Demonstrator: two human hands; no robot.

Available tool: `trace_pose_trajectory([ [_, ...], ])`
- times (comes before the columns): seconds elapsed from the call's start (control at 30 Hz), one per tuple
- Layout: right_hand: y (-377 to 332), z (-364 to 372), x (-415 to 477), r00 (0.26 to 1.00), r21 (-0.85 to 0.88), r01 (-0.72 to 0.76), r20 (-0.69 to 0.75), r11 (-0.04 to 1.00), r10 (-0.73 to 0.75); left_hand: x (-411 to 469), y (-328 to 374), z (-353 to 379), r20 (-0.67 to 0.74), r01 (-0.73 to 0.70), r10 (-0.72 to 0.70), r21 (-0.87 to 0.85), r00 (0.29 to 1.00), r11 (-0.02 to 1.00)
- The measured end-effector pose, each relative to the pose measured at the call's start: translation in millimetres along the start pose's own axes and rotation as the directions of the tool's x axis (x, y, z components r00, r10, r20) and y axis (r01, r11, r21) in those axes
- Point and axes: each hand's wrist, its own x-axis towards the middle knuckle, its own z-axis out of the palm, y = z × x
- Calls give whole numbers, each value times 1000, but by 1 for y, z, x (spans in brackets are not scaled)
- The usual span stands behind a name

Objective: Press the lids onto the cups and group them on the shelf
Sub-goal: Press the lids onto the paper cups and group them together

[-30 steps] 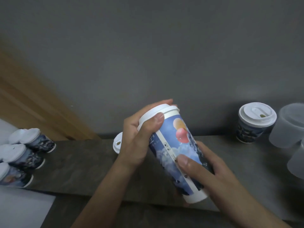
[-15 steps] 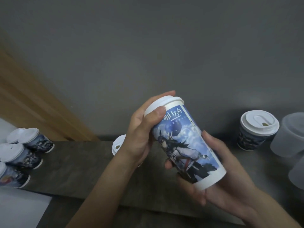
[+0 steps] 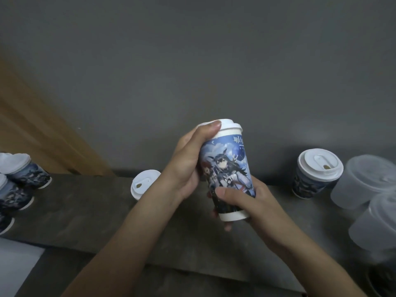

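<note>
A tall blue printed cup (image 3: 228, 168) with a white lid (image 3: 230, 125) is held nearly upright above the dark shelf (image 3: 85, 211). My left hand (image 3: 188, 163) grips its upper part, thumb tip at the lid's rim. My right hand (image 3: 246, 202) grips the cup's lower part, thumb across the front. A short lidded cup (image 3: 315, 174) stands on the shelf to the right. Behind my left wrist another white lid (image 3: 142, 186) shows; what it sits on is hidden.
Several lidded printed cups (image 3: 25, 170) are grouped at the shelf's left end. Frosted translucent lidded containers (image 3: 364, 181) stand at the far right. A grey wall rises behind the shelf, and a wooden panel (image 3: 42, 136) slants at the left.
The tall cup has swung from a steep tilt to nearly upright and turned in my hands, showing a different part of its print. My right thumb now lies across its front.
</note>
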Motion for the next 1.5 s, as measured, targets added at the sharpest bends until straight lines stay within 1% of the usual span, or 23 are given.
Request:
trace_pose_trajectory([
  [0.07,1,-4,2,1000,7,-1,0,1000,1,3,1,1,12,0,0,-13,1000,1000],
  [0.1,0,-6,3,1000,16,3,15,1000,-3,3,2,1,51,10,-8,-41,999,999],
  [0.2,-5,-11,4,992,140,-13,126,990,-5,1,7,3,279,129,-92,-117,956,985],
  [0.23,-7,-11,4,990,159,-21,143,987,-2,2,8,6,310,148,-107,-112,945,983],
  [0.27,-8,-11,4,991,158,-24,131,987,3,3,9,9,293,148,-111,-107,950,983],
  [0.3,-8,-11,4,997,119,-6,80,993,-4,6,9,11,236,126,-100,-100,967,987],
  [0.37,-6,-12,2,995,-85,71,-69,994,-77,10,8,17,117,74,-63,-91,991,993],
  [0.4,-8,-11,1,987,-158,87,-119,984,-107,10,8,21,87,69,-61,-92,994,993],
  [0.43,-11,-11,-1,984,-169,85,-139,982,-109,10,7,24,71,74,-68,-97,995,993],
  [0.47,-15,-11,-2,987,-129,67,-134,989,-84,11,5,26,61,89,-83,-103,995,991],
  [0.53,-27,-11,-4,998,37,-31,-59,999,34,11,4,28,71,108,-98,-144,993,984],
  [0.6,-37,-13,-5,982,241,-180,97,954,161,9,7,29,145,158,-125,-245,981,956],
  [0.63,-39,-16,-5,966,312,-234,179,921,185,9,7,29,176,174,-128,-278,976,945],
  [0.67,-39,-18,-5,956,343,-254,231,904,181,9,7,28,192,181,-127,-293,973,939],
  [0.73,-35,-20,-4,955,315,-232,252,920,155,12,6,27,210,181,-124,-283,970,942],
  [0.77,-32,-20,-4,966,278,-203,215,939,145,13,6,27,207,178,-124,-269,971,947],
  [0.87,-24,-21,-3,998,94,-54,-27,994,57,15,7,24,191,142,-95,-252,977,957],
  [0.93,-22,-23,-2,995,66,-15,-97,998,21,14,8,23,196,121,-62,-306,979,944],
  [1.0,-23,-23,1,993,114,-17,-115,993,30,12,8,23,212,124,-47,-366,976,923],
  [1.07,-22,-22,1,993,110,-33,-108,993,45,12,6,24,211,122,-44,-373,976,920],
  [1.17,-17,-24,1,994,52,-24,-106,998,30,14,2,27,179,80,-20,-333,984,940],
  [1.3,-14,-26,-2,989,-74,60,-134,995,-69,13,0,30,132,22,12,-255,991,967],
  [1.5,-11,-29,-4,980,-129,76,-171,989,-98,13,-4,29,133,-10,51,-297,990,955],
])
